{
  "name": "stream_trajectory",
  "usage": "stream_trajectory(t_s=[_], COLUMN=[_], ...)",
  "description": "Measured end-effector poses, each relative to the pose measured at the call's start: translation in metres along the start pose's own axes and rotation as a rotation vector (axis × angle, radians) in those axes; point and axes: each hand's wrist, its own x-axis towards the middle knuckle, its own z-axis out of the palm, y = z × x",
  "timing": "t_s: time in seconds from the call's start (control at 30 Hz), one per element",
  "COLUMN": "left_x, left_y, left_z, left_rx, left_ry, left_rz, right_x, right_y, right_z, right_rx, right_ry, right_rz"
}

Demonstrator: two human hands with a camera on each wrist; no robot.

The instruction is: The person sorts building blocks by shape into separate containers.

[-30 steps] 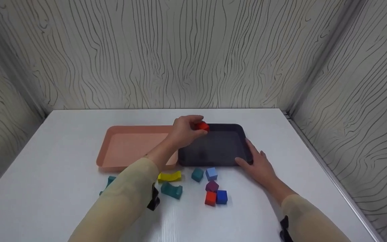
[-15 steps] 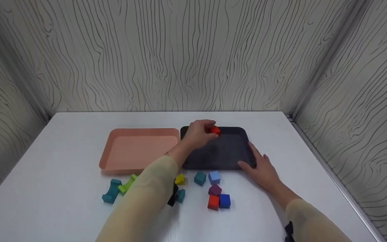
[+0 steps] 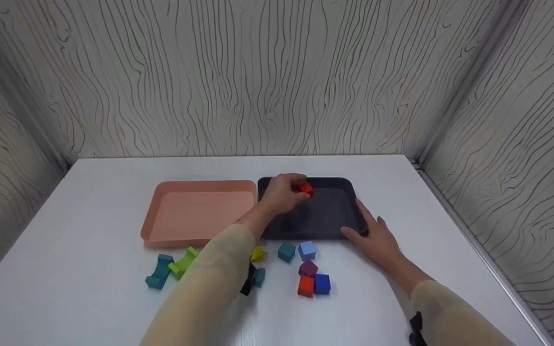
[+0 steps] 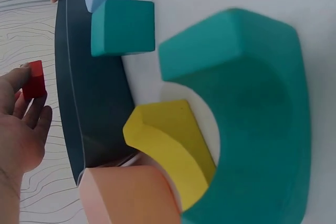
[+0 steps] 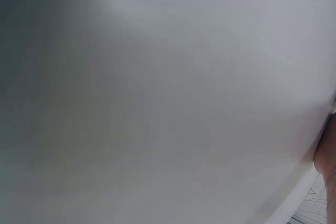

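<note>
My left hand [image 3: 282, 193] pinches a red block [image 3: 305, 189] between thumb and fingers, over the back part of the dark tray [image 3: 334, 211]. In the left wrist view the same red block [image 4: 34, 80] shows at the fingertips. My right hand [image 3: 378, 242] rests at the tray's front right corner, its fingers straight along the right side and the thumb at the front rim. Only a sliver of that wrist [image 5: 326, 150] appears in the blurred right wrist view.
A pink tray [image 3: 181, 239] stands left of the dark one. In front lie a teal cube [image 3: 286, 252], a light blue cube [image 3: 307, 250], a purple block [image 3: 308, 268], a red cube [image 3: 306, 286], a blue cube [image 3: 322, 284] and teal [image 3: 159, 271], green [image 3: 183, 263] and yellow [image 4: 173, 150] arches.
Carrying the red block, my left hand has moved right from the tray's left part to further over it, then nearly stopped. The right hand stays at the corner.
</note>
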Motion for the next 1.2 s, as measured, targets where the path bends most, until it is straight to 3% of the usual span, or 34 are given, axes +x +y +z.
stream_trajectory(t_s=[0.67, 1.2], left_x=[0.014, 0.032], left_y=[-0.004, -0.016], left_z=[0.012, 0.043], left_rx=[0.028, 0.033], left_ry=[-0.006, -0.033], left_rz=[-0.007, -0.019], right_x=[0.001, -0.001], right_y=[-0.001, -0.001], right_z=[-0.005, 0.000], right_rx=[0.003, -0.010], right_ry=[0.004, 0.006], right_rz=[0.006, 0.003])
